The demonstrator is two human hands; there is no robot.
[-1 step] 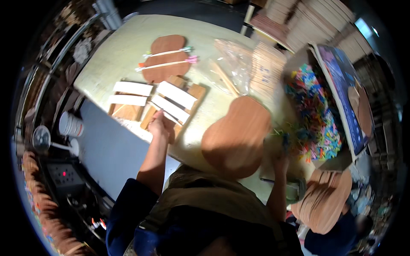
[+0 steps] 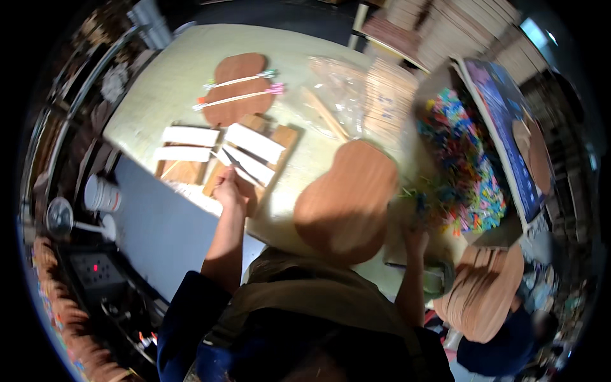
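Observation:
My left hand (image 2: 228,190) is closed at the near edge of a wooden jig (image 2: 286,137) that carries white strips (image 2: 256,142). Just beyond its fingertips shows a dark, pointed, narrow shape (image 2: 233,159); I cannot make out what it is or whether the hand holds it. My right hand (image 2: 415,240) is low at the right, next to a guitar-shaped brown wooden panel (image 2: 350,197). Blur and shadow hide its fingers, near a few loose green and yellow clips (image 2: 415,193). A similar panel (image 2: 238,105) lies farther off, with two thin strips clipped across it.
A second jig (image 2: 188,170) with white strips stands at the left. Rightward is a box of many coloured clips (image 2: 468,165). A clear plastic bag (image 2: 337,86) and stacked thin wood pieces (image 2: 389,95) lie at the back. More panels (image 2: 487,293) are stacked at lower right, beside another person (image 2: 499,344).
The whole view has shifted slightly, so the table's things sit a little farther left. A dark pointed shape now shows over the white strips beyond my left fingertips.

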